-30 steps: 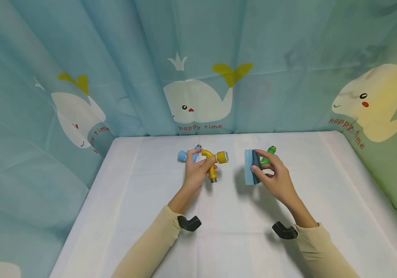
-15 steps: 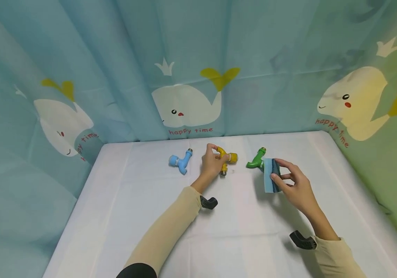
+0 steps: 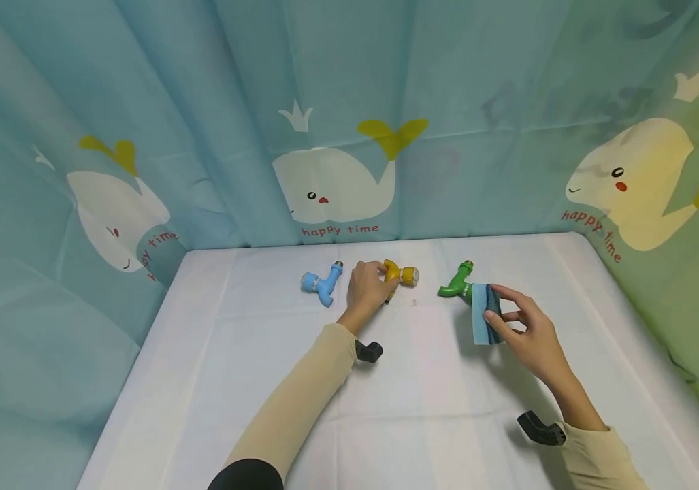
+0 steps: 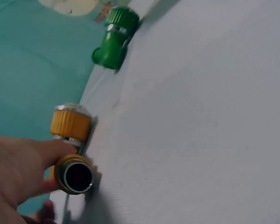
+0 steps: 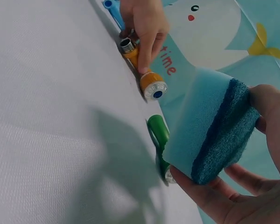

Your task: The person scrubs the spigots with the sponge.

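My left hand point(image 3: 366, 289) grips a yellow faucet point(image 3: 392, 270) low at the back of the table, its thumb and fingers on the body. In the left wrist view the faucet's threaded end point(image 4: 77, 177) faces the camera. My right hand point(image 3: 535, 337) holds a sponge point(image 3: 480, 314) upright above the table, pinched between thumb and fingers. The sponge has a light blue foam side and a dark blue scrubbing side point(image 5: 226, 135). Just beyond it lies a green faucet point(image 3: 458, 280), its knob hidden behind the sponge in the head view. A blue faucet point(image 3: 327, 284) lies left of my left hand.
A white cloth covers the table point(image 3: 410, 408). Behind it and along both sides hangs a blue-green curtain point(image 3: 472, 170) printed with whales, close to the table's back edge. The three faucets lie in a row near that edge.
My left hand has carried the yellow faucet right, away from the blue one, and down to the table. My right hand has shifted right and nearer with the sponge, uncovering more of the green faucet.
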`<control>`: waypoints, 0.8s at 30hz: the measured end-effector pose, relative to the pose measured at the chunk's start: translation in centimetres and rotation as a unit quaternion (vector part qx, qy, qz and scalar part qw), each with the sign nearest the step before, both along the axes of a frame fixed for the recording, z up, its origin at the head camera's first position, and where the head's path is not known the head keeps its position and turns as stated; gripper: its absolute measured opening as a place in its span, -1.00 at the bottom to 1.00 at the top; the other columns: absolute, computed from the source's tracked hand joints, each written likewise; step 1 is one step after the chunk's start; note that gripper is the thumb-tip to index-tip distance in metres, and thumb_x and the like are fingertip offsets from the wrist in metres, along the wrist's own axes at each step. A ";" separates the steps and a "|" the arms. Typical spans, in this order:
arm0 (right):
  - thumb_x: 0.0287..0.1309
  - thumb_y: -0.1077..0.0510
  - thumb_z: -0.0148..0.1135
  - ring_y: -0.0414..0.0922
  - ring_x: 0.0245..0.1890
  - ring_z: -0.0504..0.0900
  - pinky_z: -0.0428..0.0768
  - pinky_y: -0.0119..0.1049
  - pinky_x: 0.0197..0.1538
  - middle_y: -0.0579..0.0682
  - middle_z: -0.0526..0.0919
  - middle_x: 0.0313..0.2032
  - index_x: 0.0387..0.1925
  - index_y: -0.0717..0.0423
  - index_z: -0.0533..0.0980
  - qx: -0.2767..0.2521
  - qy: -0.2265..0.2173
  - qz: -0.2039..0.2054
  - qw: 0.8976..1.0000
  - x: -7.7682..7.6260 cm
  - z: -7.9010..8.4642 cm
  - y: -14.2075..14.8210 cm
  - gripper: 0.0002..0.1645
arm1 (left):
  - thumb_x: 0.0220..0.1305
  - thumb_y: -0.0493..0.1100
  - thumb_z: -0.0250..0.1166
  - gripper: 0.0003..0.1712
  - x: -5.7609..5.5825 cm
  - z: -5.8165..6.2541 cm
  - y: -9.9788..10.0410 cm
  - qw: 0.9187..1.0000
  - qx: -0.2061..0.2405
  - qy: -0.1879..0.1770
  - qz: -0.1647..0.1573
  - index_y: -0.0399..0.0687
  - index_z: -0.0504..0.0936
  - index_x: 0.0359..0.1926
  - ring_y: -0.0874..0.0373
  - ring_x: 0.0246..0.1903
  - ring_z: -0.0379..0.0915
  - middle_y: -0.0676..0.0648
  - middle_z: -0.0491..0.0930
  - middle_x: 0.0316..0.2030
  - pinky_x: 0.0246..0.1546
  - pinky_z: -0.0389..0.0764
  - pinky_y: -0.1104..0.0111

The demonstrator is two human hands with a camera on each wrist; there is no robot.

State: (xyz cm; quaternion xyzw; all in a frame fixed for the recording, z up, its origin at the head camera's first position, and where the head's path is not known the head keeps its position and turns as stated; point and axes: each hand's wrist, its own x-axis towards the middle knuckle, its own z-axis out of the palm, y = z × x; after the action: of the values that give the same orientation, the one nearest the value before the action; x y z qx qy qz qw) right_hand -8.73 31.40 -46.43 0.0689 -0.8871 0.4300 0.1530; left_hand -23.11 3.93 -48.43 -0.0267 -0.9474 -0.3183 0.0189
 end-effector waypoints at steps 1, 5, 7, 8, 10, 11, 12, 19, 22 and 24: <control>0.33 0.19 0.37 -0.59 -0.16 0.52 0.54 -0.57 -0.30 0.17 0.50 0.27 0.42 0.00 0.43 0.000 0.001 0.002 1.000 0.0 -0.1 -0.1 -0.34 | 0.24 0.08 0.50 -0.53 0.0 0.1 -0.2 1.000 -0.008 -0.009 0.001 -0.09 0.74 0.04 0.05 -0.11 0.52 -0.08 0.61 -0.15 -0.08 0.60 0.24; 0.33 0.19 0.37 -0.58 -0.16 0.53 0.53 -0.57 -0.30 0.17 0.50 0.27 0.42 -0.01 0.42 -0.001 -0.001 0.007 1.000 -0.1 -0.2 -0.3 -0.34 | 0.30 0.15 0.44 -0.50 0.2 0.3 -0.8 0.999 -0.020 -0.024 -0.006 -0.09 0.72 0.08 0.05 -0.07 0.54 -0.07 0.63 -0.08 -0.04 0.61 0.24; 0.34 0.18 0.37 -0.58 -0.16 0.53 0.53 -0.57 -0.30 0.17 0.49 0.28 0.43 -0.02 0.42 -0.002 -0.005 0.011 1.000 -0.1 -0.2 -0.4 -0.33 | 0.30 0.18 0.43 -0.45 0.5 0.6 -1.5 1.000 -0.023 -0.013 -0.011 -0.07 0.69 0.13 0.04 -0.09 0.55 -0.09 0.63 -0.06 -0.09 0.62 0.24; 0.34 0.18 0.37 -0.58 -0.16 0.53 0.53 -0.57 -0.31 0.16 0.48 0.28 0.43 -0.03 0.42 -0.001 -0.006 0.011 1.000 0.0 -0.2 -0.4 -0.33 | 0.29 0.19 0.43 -0.43 0.6 0.8 -2.0 0.999 -0.029 0.000 -0.014 -0.07 0.68 0.15 0.02 -0.09 0.55 -0.10 0.63 -0.06 -0.10 0.61 0.23; 0.33 0.18 0.37 -0.57 -0.16 0.53 0.53 -0.56 -0.32 0.15 0.48 0.28 0.44 -0.05 0.41 0.000 -0.010 0.012 1.000 0.1 -0.1 -0.4 -0.32 | 0.28 0.18 0.44 -0.41 0.7 1.2 -3.4 0.999 -0.038 0.023 -0.022 -0.06 0.66 0.18 -0.03 -0.08 0.54 -0.14 0.62 -0.04 -0.09 0.59 0.19; 0.33 0.17 0.38 -0.58 -0.16 0.53 0.53 -0.55 -0.33 0.15 0.48 0.28 0.44 -0.06 0.41 0.002 -0.012 0.013 1.000 0.2 -0.1 -0.5 -0.32 | 0.28 0.16 0.46 -0.41 0.7 1.5 -4.3 0.998 -0.042 0.035 -0.024 -0.07 0.65 0.18 -0.07 -0.07 0.53 -0.16 0.61 -0.03 -0.07 0.58 0.16; 0.33 0.17 0.38 -0.58 -0.16 0.53 0.53 -0.55 -0.34 0.15 0.48 0.28 0.44 -0.06 0.41 0.003 -0.013 0.014 1.000 0.3 0.0 -0.4 -0.32 | 0.26 0.14 0.47 -0.41 0.7 1.7 -5.3 0.997 -0.049 0.048 -0.026 -0.07 0.65 0.19 -0.10 -0.04 0.51 -0.18 0.60 -0.01 -0.03 0.56 0.13; 0.31 0.21 0.39 -0.61 -0.14 0.51 0.53 -0.60 -0.32 0.15 0.49 0.26 0.43 -0.05 0.42 0.007 -0.003 0.023 1.000 0.9 0.5 -0.3 -0.30 | 0.14 0.13 0.57 -0.16 1.7 2.9 -11.6 0.995 -0.085 0.043 -0.018 -0.07 0.51 0.37 -0.15 0.16 0.34 -0.25 0.43 0.20 0.13 0.49 0.03; 0.29 0.24 0.40 -0.61 -0.14 0.51 0.52 -0.63 -0.30 0.16 0.50 0.24 0.43 -0.03 0.42 0.008 0.005 0.028 1.000 0.9 0.4 -0.4 -0.29 | 0.06 0.17 0.61 0.03 2.5 3.1 -12.9 0.997 -0.078 0.009 -0.012 -0.14 0.40 0.45 -0.17 0.20 0.30 -0.30 0.33 0.26 0.07 0.58 0.02; 0.29 0.25 0.40 -0.61 -0.14 0.51 0.52 -0.65 -0.28 0.16 0.50 0.24 0.44 -0.02 0.42 0.009 0.006 0.033 0.999 0.8 0.2 -0.5 -0.29 | 0.03 0.17 0.63 0.12 2.9 2.9 -13.5 0.998 -0.069 -0.006 -0.005 -0.21 0.33 0.48 -0.19 0.24 0.27 -0.34 0.28 0.29 0.07 0.60 0.00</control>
State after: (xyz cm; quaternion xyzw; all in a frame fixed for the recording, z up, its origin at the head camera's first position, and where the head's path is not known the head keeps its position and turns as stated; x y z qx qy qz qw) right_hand -7.91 30.92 -46.27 0.1024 -0.8872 0.4264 0.1436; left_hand -20.19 -9.52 -45.49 -0.0306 -0.9671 -0.2523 0.0101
